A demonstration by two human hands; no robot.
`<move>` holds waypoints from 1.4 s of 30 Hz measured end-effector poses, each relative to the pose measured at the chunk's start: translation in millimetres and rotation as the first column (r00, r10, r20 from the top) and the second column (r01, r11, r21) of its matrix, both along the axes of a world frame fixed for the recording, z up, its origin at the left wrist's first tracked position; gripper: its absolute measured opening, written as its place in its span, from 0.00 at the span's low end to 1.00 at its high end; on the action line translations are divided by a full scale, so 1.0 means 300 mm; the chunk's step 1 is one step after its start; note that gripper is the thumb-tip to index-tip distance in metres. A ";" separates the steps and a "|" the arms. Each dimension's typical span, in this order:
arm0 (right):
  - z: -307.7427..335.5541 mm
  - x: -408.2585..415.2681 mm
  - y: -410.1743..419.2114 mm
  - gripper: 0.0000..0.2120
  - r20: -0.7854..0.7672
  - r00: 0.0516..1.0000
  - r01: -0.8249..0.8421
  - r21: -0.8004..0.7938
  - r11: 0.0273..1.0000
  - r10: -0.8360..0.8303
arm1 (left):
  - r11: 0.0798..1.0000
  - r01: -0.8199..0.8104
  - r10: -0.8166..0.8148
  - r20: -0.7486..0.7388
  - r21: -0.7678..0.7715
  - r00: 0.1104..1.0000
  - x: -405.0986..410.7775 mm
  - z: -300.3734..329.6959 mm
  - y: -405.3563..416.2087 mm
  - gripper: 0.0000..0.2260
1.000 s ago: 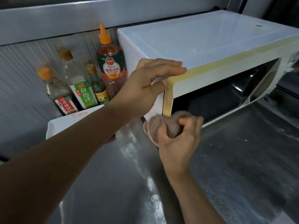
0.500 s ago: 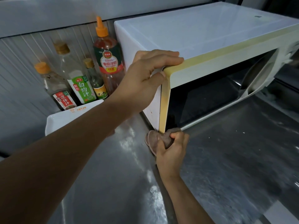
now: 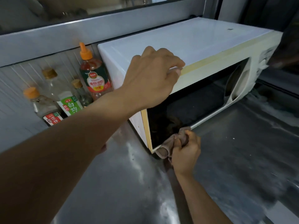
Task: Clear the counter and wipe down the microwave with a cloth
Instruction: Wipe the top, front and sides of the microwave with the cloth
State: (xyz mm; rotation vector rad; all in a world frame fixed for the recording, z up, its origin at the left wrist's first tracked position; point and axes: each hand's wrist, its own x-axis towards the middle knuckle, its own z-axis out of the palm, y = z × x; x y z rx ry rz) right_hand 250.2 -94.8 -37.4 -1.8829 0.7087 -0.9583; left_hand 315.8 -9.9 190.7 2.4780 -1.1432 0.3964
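Note:
A white microwave (image 3: 186,44) with a yellowed front frame and a dark door window stands on the steel counter (image 3: 234,159). My left hand (image 3: 150,78) grips its top left front corner, fingers over the top edge. My right hand (image 3: 186,152) is closed on a bunched brownish cloth (image 3: 169,143). The cloth is pressed against the bottom left corner of the microwave door, just above the counter.
Several sauce bottles stand against the ribbed wall left of the microwave: an orange-capped red sauce bottle (image 3: 93,75), a green-labelled bottle (image 3: 69,104), a red-labelled bottle (image 3: 48,115). A steel ledge (image 3: 80,33) runs above them. My left forearm hides the counter's left part.
My right hand slid the cloth down the left edge of the door to its bottom corner, then a little rightward. My left hand stayed on the top corner. The view shifted.

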 end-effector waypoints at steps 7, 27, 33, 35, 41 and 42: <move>-0.018 0.045 -0.168 0.11 -0.028 0.999 0.016 0.034 0.999 -0.015 | 0.990 -0.060 0.059 0.013 0.126 0.998 0.036 0.033 -0.107 0.13; 0.076 0.161 -0.598 0.12 -0.132 0.981 0.170 0.234 0.957 -0.142 | 0.997 -0.066 0.064 0.042 0.041 0.997 0.069 -0.006 -0.145 0.18; 0.077 0.153 -0.523 0.14 -0.166 0.980 0.173 0.452 0.875 -0.108 | 0.998 -0.065 0.064 0.049 0.025 0.997 0.066 -0.007 -0.146 0.17; 0.069 0.140 -0.482 0.13 -0.165 0.985 0.125 0.475 0.871 -0.052 | 0.997 -0.069 0.068 0.041 0.024 0.997 0.066 -0.006 -0.147 0.17; 0.067 0.112 -0.354 0.07 -0.230 0.973 0.069 0.419 0.906 0.033 | 0.996 -0.079 0.077 0.057 0.030 0.995 0.059 -0.008 -0.145 0.18; 0.064 0.108 -0.331 0.06 -0.238 0.970 0.055 0.415 0.908 0.050 | 0.996 -0.084 0.082 0.065 0.033 0.995 0.058 -0.009 -0.145 0.18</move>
